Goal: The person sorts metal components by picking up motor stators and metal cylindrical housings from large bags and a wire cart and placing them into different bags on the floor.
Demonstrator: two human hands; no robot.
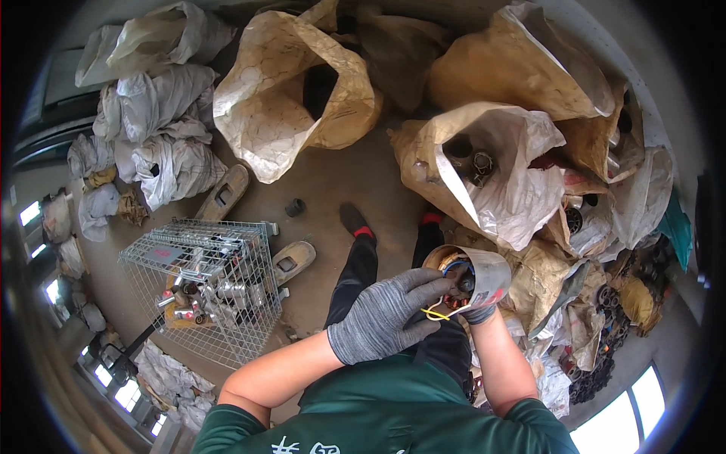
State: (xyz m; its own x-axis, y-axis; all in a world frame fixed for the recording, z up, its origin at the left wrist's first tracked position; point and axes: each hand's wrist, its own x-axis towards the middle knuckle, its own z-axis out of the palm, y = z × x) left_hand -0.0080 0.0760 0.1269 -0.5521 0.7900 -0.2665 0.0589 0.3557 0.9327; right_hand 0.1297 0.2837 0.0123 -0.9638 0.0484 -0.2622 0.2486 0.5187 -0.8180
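My right hand (479, 312), in a grey glove, grips a silver cylindrical motor housing (484, 274) from below, its open end tilted toward me. Copper windings and blue and yellow wires (437, 312) show inside it. My left hand (387, 314), also in a grey glove, reaches across to the open end, its fingers at the wires. Both hands are held in front of my chest, above my dark trousers.
A wire mesh cage (208, 284) with metal parts stands on the concrete floor at left. Open tan sacks (287, 91) and a sack with motor parts (499, 163) lie ahead and right. Grey-white filled bags (159, 129) pile at far left. Scrap parts (605, 318) heap at right.
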